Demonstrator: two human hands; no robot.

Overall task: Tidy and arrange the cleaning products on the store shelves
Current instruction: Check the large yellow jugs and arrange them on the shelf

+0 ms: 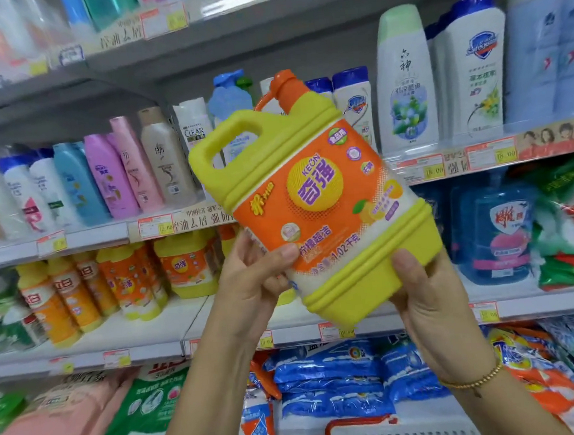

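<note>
Two hands grip yellow jug [311, 194] btm; fingers [283, 253] on label.

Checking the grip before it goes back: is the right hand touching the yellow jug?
Touching. Head view shows the right hand against the yellow jug base, thumb pressed on its lower corner.

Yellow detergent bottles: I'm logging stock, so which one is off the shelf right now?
The big yellow jug with the orange cap, held tilted by the left hand and right hand; the smaller yellow bottles stand shelved.

Jug [314, 194] glossy yellow plastic (label smooth, orange).
</note>
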